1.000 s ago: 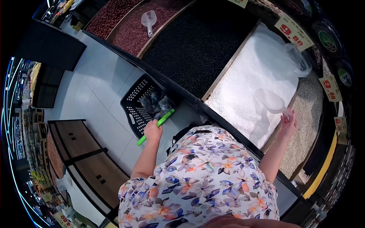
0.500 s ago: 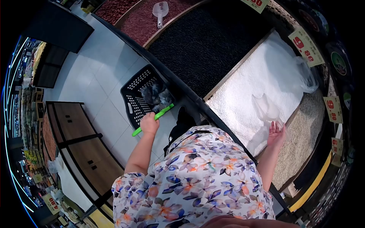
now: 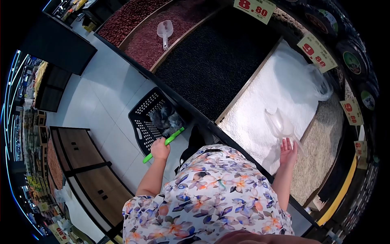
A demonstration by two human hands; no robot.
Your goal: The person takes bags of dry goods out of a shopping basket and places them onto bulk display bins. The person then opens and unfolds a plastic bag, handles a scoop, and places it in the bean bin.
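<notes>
My left hand (image 3: 160,149) is closed around the bright green handle (image 3: 174,135) of a black perforated basket (image 3: 141,124). Dark, bluish-grey bundles (image 3: 165,118), which I cannot identify, lie inside it. On the right, my right hand (image 3: 288,153) is palm up with its fingers stretched out, just beside the handle of a clear plastic scoop (image 3: 280,124). That scoop rests on a bin of white, rice-like grain (image 3: 260,114). Whether the hand touches the scoop's handle is hard to tell.
Black beans (image 3: 211,61) fill the adjoining bin; beyond are reddish beans (image 3: 140,49) with another scoop (image 3: 165,31). Beige grain (image 3: 317,154) lies to the right. A clear plastic bag (image 3: 322,83) sits at the rice bin's far edge. Wooden cabinets (image 3: 99,175) stand left across the tiled floor (image 3: 95,107).
The view has shifted slightly, so the bins appear lower and further left. My right hand's fingers look straighter beside the scoop. My left hand keeps its grip on the basket handle.
</notes>
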